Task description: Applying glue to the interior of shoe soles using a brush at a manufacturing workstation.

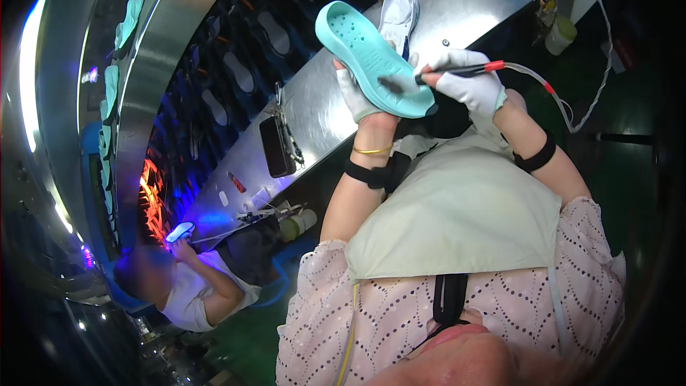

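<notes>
My left hand [355, 94], in a white fingerless glove, grips a turquoise shoe sole [355, 41] by its side from beneath. The sole is tilted with its inner face toward me, and its heel end has several small holes. In my right hand [473, 91], also gloved with bare fingertips, is a black-handled brush [457, 70] with a tube running from its back end. Its dark bristles touch the sole's inner face near the toe end. Behind the sole, a white shoe upper [399, 14] lies on the metal bench.
The metal bench [318, 111] carries a dark phone [275, 146] and small tools. A tube [607, 50] loops at my right near a pale container [561, 34]. Shoe parts hang behind the bench; turquoise soles [128, 23] line the far left. A co-worker [207, 289] works at lower left.
</notes>
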{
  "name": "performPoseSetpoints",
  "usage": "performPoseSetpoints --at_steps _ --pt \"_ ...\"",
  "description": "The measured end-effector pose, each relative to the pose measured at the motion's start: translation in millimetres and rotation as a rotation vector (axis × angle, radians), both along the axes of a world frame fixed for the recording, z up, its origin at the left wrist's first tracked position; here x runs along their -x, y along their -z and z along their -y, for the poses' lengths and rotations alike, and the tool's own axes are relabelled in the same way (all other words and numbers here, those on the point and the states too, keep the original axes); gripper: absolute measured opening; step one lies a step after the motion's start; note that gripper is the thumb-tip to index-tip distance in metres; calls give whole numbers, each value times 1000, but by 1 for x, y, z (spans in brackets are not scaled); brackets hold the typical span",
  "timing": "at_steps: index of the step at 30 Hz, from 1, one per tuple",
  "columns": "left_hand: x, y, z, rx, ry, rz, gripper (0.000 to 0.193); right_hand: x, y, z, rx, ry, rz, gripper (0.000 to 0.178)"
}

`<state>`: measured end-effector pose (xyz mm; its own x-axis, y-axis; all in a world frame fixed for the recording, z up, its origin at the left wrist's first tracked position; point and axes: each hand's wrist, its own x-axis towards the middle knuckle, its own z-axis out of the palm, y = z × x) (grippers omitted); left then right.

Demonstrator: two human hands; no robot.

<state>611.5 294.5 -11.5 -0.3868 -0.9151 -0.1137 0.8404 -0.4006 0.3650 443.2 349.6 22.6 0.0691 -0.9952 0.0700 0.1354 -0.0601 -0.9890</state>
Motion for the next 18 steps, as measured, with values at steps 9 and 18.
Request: performPoseSetpoints --at_steps 9,18 --pt "15 -9 -12 153 62 -123 72 -14 -1 -8 205 -83 -41 14" --pt "-9 3 26 121 296 -266 77 -26 -12 8 263 -72 -311 7"
